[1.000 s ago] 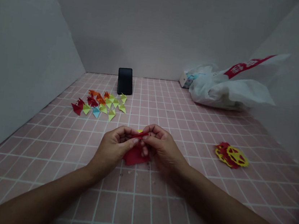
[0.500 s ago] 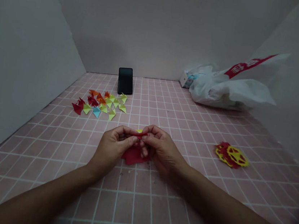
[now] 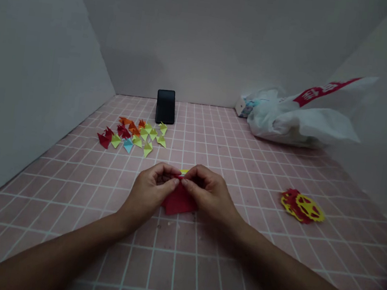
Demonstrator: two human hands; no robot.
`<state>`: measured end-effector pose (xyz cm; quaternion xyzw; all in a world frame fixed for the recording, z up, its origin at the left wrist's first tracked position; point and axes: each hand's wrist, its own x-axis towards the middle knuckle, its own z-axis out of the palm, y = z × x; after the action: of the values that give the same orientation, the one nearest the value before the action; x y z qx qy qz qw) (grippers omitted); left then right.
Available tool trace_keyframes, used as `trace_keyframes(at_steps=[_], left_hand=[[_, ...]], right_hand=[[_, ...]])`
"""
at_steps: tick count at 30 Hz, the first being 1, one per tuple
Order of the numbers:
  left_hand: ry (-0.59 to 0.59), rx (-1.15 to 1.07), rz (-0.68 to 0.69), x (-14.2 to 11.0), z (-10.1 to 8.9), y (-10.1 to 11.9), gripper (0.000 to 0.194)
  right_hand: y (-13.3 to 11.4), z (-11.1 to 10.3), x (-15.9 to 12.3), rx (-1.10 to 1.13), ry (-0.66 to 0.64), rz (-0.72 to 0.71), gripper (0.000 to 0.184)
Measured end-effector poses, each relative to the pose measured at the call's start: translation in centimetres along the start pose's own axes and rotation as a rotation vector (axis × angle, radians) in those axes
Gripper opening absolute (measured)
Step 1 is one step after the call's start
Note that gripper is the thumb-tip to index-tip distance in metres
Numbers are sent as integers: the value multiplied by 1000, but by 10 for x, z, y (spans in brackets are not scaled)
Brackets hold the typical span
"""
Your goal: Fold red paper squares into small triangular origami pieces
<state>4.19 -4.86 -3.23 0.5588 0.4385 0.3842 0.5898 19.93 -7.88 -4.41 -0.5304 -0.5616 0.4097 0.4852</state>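
Close together at the centre of the table, my left hand [image 3: 149, 191] and my right hand [image 3: 211, 195] pinch red paper between thumbs and forefingers, their tips almost meeting. Below the fingertips shows red paper [image 3: 181, 202]; whether it is one piece with the part being pinched, I cannot tell. A strip of something yellow [image 3: 184, 172] peeks out just behind the fingers, mostly hidden. Farther left lie several small folded paper birds in red, orange, yellow-green and one blue [image 3: 127, 144].
A black phone [image 3: 165, 107] leans upright near the back wall. To the back right, a white plastic bag [image 3: 288, 123] lies beside a small box [image 3: 242, 107]. Red and yellow cut-out pieces [image 3: 304, 207] are piled at the right on the pink gridded table [image 3: 163, 273].
My right fingers have drawn in and settled against the left ones at the paper's top. More of the red paper below shows. The whole view has shifted slightly.
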Motion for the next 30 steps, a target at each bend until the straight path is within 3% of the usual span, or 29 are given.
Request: trace_keyframes(at_steps=[6,13,22,30], left_hand=[[30,-134,37,0,0,-1,28],[-71,-259,-134,4,-3,-5,19],[-62,-73,-55,1,-5,4,17],[-87,-43,-67,2,-5,5,14]], right_hand=[[-4,6,-5,196,-13,80,12],[-5,4,-2,272,-21,107,12],[-3,1,-2,251,-107,122,25],[3,-1,0,282,-140,157,21]])
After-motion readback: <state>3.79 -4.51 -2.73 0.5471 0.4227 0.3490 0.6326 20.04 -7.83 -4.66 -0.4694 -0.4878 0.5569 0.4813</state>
